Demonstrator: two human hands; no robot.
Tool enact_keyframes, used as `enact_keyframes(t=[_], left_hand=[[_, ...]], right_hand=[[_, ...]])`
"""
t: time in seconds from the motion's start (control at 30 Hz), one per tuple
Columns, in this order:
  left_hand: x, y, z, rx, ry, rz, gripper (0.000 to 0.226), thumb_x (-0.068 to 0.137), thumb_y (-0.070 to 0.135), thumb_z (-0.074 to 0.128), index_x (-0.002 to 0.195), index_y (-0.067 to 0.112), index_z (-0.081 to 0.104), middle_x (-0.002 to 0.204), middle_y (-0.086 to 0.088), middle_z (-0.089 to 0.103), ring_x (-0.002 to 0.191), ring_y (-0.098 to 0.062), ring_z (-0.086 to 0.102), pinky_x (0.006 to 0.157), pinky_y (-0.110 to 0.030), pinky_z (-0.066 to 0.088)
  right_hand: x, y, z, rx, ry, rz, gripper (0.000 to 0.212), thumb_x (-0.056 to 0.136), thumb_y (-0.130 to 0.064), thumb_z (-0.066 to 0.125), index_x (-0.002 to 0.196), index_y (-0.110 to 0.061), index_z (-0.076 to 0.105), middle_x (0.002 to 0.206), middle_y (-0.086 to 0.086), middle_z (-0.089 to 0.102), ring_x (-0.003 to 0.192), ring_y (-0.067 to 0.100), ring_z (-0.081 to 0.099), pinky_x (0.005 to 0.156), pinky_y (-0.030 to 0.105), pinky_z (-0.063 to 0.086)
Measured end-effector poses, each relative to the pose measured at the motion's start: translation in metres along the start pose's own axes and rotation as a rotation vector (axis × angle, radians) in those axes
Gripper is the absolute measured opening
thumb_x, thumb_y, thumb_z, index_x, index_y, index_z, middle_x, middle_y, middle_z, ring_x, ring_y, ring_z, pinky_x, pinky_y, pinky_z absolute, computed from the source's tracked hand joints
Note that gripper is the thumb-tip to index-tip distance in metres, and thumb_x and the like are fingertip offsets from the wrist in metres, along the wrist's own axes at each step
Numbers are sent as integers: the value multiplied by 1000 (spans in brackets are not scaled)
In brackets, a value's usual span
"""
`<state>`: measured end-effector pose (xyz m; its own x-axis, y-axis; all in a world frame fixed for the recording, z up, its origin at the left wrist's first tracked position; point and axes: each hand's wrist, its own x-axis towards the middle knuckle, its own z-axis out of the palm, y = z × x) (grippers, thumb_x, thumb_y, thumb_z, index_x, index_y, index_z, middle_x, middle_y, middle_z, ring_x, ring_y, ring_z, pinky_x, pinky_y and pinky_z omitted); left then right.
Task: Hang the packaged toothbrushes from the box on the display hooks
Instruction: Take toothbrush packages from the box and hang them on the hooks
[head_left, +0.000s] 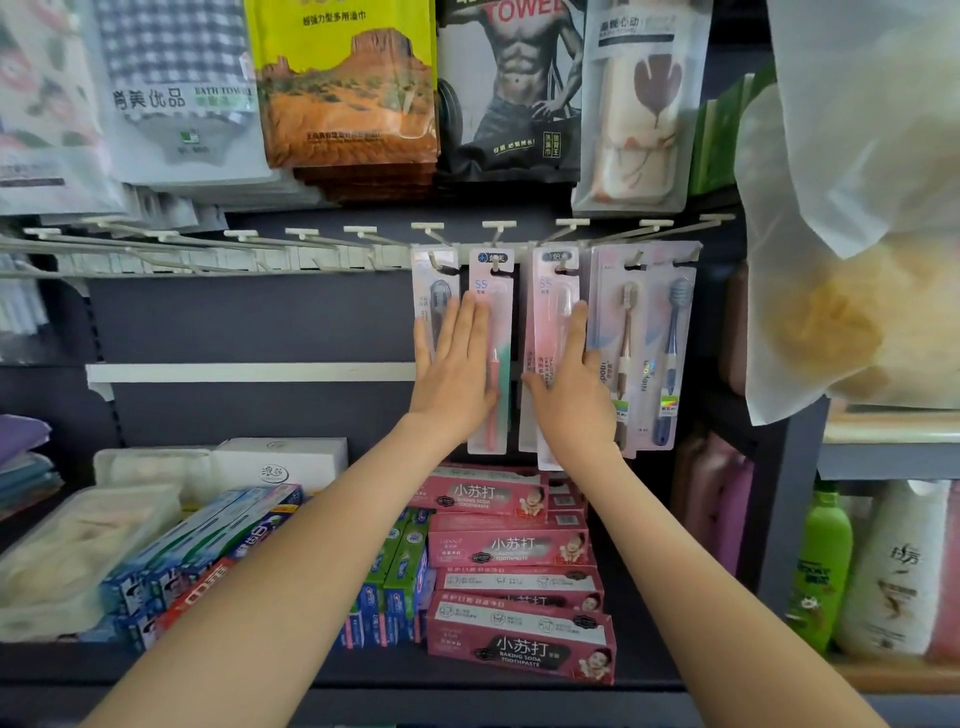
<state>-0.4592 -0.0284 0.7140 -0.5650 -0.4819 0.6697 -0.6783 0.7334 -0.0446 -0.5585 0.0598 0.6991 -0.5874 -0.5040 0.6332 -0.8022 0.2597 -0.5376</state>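
- Toothbrush packs (496, 322) lie under both hands: the left hand (457, 364) and right hand (571, 384) rest flat on them, fingers straight, gripping nothing.
- About five packs hang side by side on the display hooks (498, 228). They are clear-fronted cards with grey, pink, brown and blue brushes, heads up.
- Hooks further left stand bare. The box is out of view, so I cannot tell how many packs remain; this looks like straightening.

Glossy clear plastic toothbrush packs (550, 353), matt white hooks (498, 228), glossy card toothpaste boxes (514, 548), matt dark back panel (249, 317)
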Motion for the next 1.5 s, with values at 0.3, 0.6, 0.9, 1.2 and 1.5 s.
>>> enact_keyframes(t=[0.3,0.6,0.9,1.2,1.5], left_hand=[[-40,4,5,-116,-17,48,85,97,39,50,154,12,-7,161,-9,-16,147,-22,-17,111,-45,-21],[-203,-22,35,-427,8,96,65,87,18,67,143,-1,39,148,-20,38,137,-35,37,113,-41,25],[-381,-140,65,-467,-461,-66,59,95,29,57,146,9,36,141,-7,46,130,-22,44,106,-27,36],[-603,-249,151,-414,-1004,-331,53,98,26,50,146,11,34,139,-8,43,120,-25,47,91,-28,39],[-758,-251,277,-260,-1302,-347,60,100,34,44,151,17,19,153,-5,27,131,-21,41,100,-30,39]], right_hand=[[-36,12,12,-154,23,-22,88,94,-31,56,153,-15,-7,147,15,31,133,31,35,89,39,48],[-168,10,40,-96,-81,-252,66,87,-6,58,147,-5,30,129,17,50,109,35,51,78,43,50],[-332,-30,145,-15,-426,-289,53,84,-6,69,133,-4,50,110,12,60,88,28,63,61,31,51],[-548,1,272,-55,-975,-47,47,96,-12,53,141,-5,44,119,17,57,106,36,57,77,41,52],[-702,99,354,-218,-1292,237,53,102,-20,39,151,-17,19,141,7,41,128,24,43,99,37,43]])
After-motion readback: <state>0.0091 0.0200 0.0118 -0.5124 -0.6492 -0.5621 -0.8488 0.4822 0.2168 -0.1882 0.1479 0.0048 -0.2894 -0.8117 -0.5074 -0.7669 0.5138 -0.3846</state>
